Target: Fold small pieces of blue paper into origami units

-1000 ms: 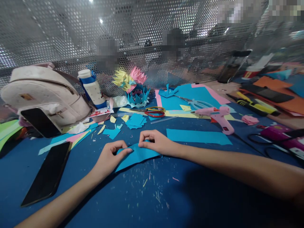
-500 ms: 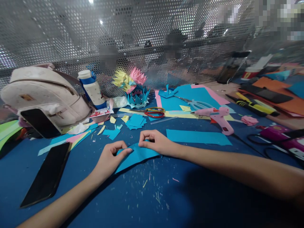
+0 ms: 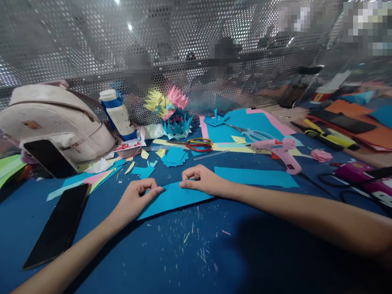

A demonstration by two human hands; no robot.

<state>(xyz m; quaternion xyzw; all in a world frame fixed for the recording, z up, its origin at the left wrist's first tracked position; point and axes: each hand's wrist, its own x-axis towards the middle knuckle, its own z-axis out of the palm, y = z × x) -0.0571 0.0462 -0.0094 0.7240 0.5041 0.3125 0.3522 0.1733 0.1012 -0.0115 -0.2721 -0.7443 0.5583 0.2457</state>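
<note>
A strip of blue paper (image 3: 176,201) stretches between my two hands, low over the table. My left hand (image 3: 134,200) pinches its left part between thumb and curled fingers. My right hand (image 3: 203,181) grips the top edge right of the middle, thumb in front. The strip looks mostly flat, its left end lower than its right. Just behind my right hand lies another blue paper strip (image 3: 260,177). Small blue paper squares (image 3: 175,157) are stacked beyond my hands, near red-and-yellow-handled scissors (image 3: 199,145).
A pink glue gun (image 3: 278,149) and blue-handled scissors (image 3: 260,134) lie to the right. Folded paper flowers (image 3: 177,122) stand at the back. On the left are a phone (image 3: 58,228), a bottle (image 3: 118,114) and a backpack (image 3: 61,118). Paper scraps dot the blue table (image 3: 171,261).
My left hand has moved a little left and my right hand slightly right. The blue strip, bent at its middle before, is now flatter and shows more of its length.
</note>
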